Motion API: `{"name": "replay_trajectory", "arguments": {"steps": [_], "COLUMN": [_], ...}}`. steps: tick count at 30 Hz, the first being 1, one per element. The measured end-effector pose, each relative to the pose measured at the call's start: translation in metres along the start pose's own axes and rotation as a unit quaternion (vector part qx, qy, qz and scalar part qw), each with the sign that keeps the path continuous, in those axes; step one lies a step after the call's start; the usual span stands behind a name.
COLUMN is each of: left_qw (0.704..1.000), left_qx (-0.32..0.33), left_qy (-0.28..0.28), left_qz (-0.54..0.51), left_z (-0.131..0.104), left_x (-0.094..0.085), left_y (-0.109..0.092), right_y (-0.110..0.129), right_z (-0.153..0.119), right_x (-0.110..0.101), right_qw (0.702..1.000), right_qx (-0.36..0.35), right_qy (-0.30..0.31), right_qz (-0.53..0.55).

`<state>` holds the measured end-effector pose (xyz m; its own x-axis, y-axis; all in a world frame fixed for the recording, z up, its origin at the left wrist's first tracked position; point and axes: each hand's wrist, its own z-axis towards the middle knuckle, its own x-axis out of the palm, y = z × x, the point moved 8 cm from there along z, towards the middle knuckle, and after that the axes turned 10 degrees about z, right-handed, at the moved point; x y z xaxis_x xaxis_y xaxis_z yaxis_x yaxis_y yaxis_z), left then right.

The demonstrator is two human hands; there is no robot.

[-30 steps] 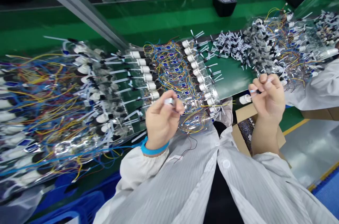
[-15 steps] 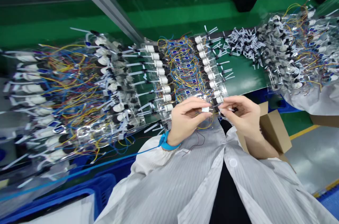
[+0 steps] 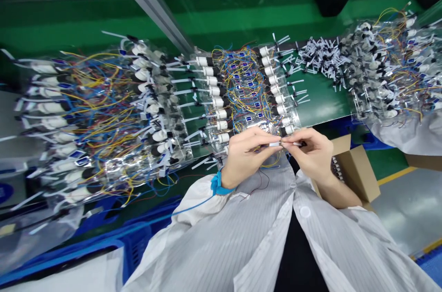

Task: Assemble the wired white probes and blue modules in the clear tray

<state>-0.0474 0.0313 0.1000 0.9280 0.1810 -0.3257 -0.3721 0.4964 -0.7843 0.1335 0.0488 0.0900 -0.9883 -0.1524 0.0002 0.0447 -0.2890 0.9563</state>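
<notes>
Block [image 3: 275,144], small and white, sits at the fingertips of the left hand [image 3: 244,153], pinched between thumb and forefinger, so that is the nearer hand by far. From where I stand its long side runs crosswise, from the left hand toward the right hand [image 3: 315,153], roughly level across the person's front. The right fingertips come in from the opposite side, closed narrowly on a slim part [image 3: 299,144] with a pale end and some dark on it; most of it is covered, so I can't tell its full shape. The two pieces look close to one line, end toward end, and everything hangs on that line. Something thin bridges the little space between the two grips, but it's too small for me to say whether block and part touch.

Both hands hang over the near end of the middle row of wires [image 3: 247,84], just in front of the coat [image 3: 262,227]. White tubes [image 3: 217,102] flank those wires, well out of either grip. A blue band [image 3: 220,184] circles the left wrist, and an open carton [image 3: 362,174] stands past the right forearm.
</notes>
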Motion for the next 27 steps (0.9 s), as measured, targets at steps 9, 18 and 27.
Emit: {"name": "replay_trajectory", "arguments": {"steps": [9,18,27], "left_qw": [0.994,0.999,0.999], "left_qx": [0.056,0.034,0.042], "left_qy": [0.073,-0.007,0.005], "left_qz": [0.060,0.035,0.033], "left_z": [0.000,-0.006,-0.009], "left_x": [0.007,0.006,0.010], "left_y": [-0.007,0.002,0.000], "right_y": [0.002,-0.007,-0.012], "right_z": [-0.004,0.003,0.002], "right_x": [-0.001,-0.005,-0.007], "right_qw": [0.997,0.999,0.995], "right_qx": [-0.062,0.000,-0.004], "right_qy": [0.037,0.023,0.035], "right_qz": [-0.040,0.037,0.098]}}
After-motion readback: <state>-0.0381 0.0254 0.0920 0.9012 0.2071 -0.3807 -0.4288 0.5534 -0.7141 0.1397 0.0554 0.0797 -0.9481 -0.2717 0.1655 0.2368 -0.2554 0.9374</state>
